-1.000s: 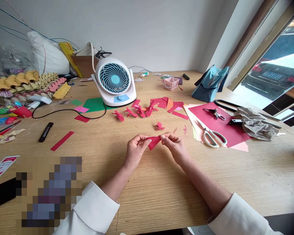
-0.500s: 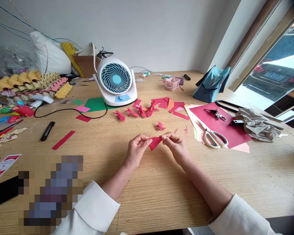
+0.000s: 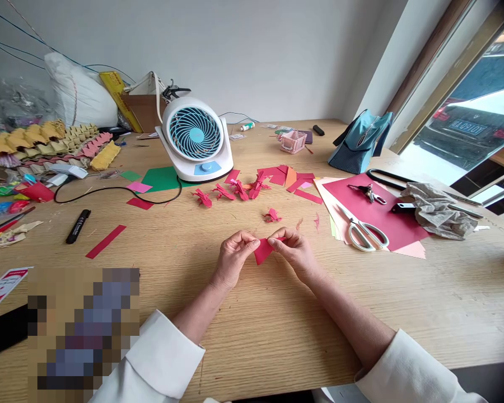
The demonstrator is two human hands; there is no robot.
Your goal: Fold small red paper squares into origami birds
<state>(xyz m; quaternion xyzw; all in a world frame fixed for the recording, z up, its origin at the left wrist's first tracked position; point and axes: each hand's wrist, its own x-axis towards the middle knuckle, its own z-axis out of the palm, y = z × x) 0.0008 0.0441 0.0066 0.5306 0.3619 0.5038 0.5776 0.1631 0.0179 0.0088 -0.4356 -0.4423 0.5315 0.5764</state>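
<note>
Between my hands, just above the table, is a small piece of red paper [image 3: 263, 252], its upper edge pinched at both ends. My left hand [image 3: 236, 254] grips the left end between thumb and fingers. On the other side, my right hand [image 3: 293, 250] pinches the same edge, with a bit of red showing past the thumb. A small folded red paper figure [image 3: 272, 215] lies just beyond my hands. Farther back, several similar red paper figures [image 3: 239, 190] sit in a row. My fingers hide part of the paper's top edge.
A white fan [image 3: 195, 137] stands behind the figures, its black cable running left. At right, white-handled scissors [image 3: 367, 234] and keys [image 3: 367, 193] rest on red paper sheets [image 3: 397, 226]. A black marker [image 3: 78, 226] and a red strip [image 3: 106, 242] lie left.
My right thumb and fingers have shifted slightly left along the paper's upper edge, closer to my left hand. The left hand keeps its pinch. The whole view has shifted a little.
</note>
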